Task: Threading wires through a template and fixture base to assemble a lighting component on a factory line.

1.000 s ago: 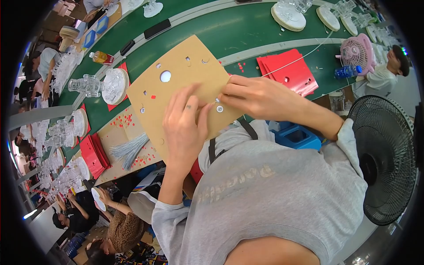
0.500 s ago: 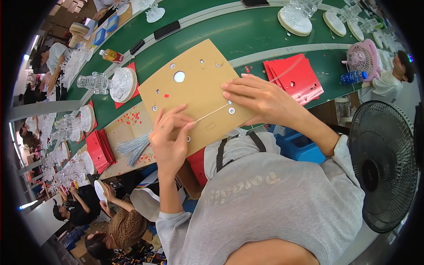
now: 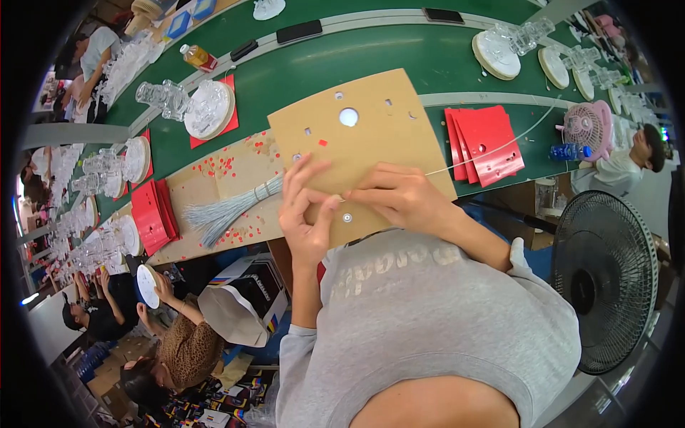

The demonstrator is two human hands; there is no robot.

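A tan cardboard panel (image 3: pixel 367 153) with a large round hole, small slots and metal-rimmed holes lies tilted in front of me. My left hand (image 3: pixel 307 214) rests on its lower left part, thumb and forefinger pinched on the end of a thin pale wire. Close beside them, the fingertips of my right hand (image 3: pixel 403 196) are closed on the same wire (image 3: pixel 492 154). From the right hand the wire runs off to the upper right, over red sheets. A tied bundle of grey wires (image 3: pixel 228 212) lies left of the panel.
Red punched sheets (image 3: pixel 489 143) are stacked at right, with more red sheets (image 3: pixel 153 217) at left. Red scraps (image 3: pixel 217 164) litter a brown board. Clear figures on round white bases (image 3: pixel 210 110) stand on the green table. A pink fan (image 3: pixel 586 125) and black fan (image 3: pixel 606 282) are at right.
My right hand has moved from the panel's right edge down and left to meet my left hand. The wire, earlier stretched across the panel, now trails out past the right hand.
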